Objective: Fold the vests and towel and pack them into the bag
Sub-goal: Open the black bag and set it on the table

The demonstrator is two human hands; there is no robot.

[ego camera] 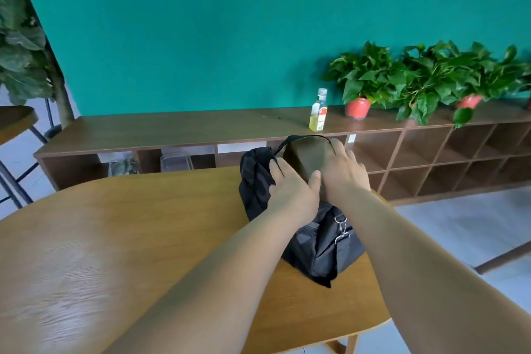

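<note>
Head view: left hand (290, 184) and right hand (346, 172), fingers flat, press on a brown cloth (307, 155) in the bag (324, 247) at the desk's (115, 238) far edge.

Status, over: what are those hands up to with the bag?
Left hand and right hand open, pressing down. Olive folded cloth sits in mouth of black bag. Nothing in the way.

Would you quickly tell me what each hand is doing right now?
Left hand: open, fingers resting on the black bag.
Right hand: open, pressing flat on the olive folded cloth.
</note>
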